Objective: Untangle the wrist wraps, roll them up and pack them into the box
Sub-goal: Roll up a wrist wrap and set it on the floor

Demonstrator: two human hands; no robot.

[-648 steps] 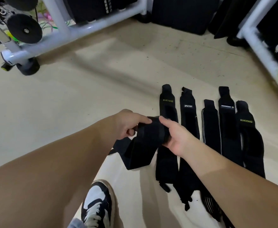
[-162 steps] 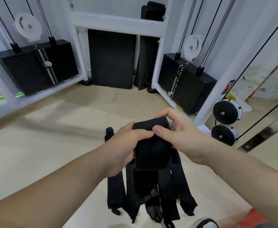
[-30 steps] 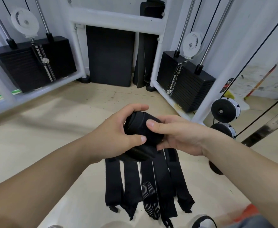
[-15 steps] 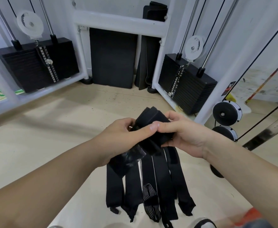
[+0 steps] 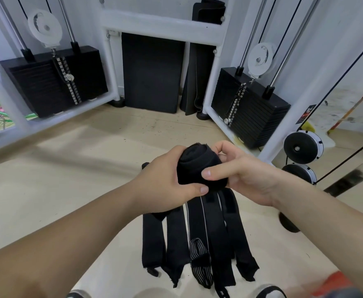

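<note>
The rolled wrist wrap [image 5: 197,168] sat between both hands, fingers of the left hand [image 5: 165,181] curled round its left side, those of the right hand [image 5: 249,177] gripping its right, spiral end facing up and away, above the flat wraps [image 5: 217,233] on the floor [image 5: 68,168].

A white machine frame [image 5: 161,20] stands on the beige floor [image 5: 68,168]. The left weight stack [image 5: 36,82] sits below the left pulley [image 5: 45,29], and the right weight stack [image 5: 251,112] below the right pulley [image 5: 260,59]. Between the stacks a black pad [image 5: 152,72] leans upright, with a dark mat [image 5: 197,78] just beside it.
</note>
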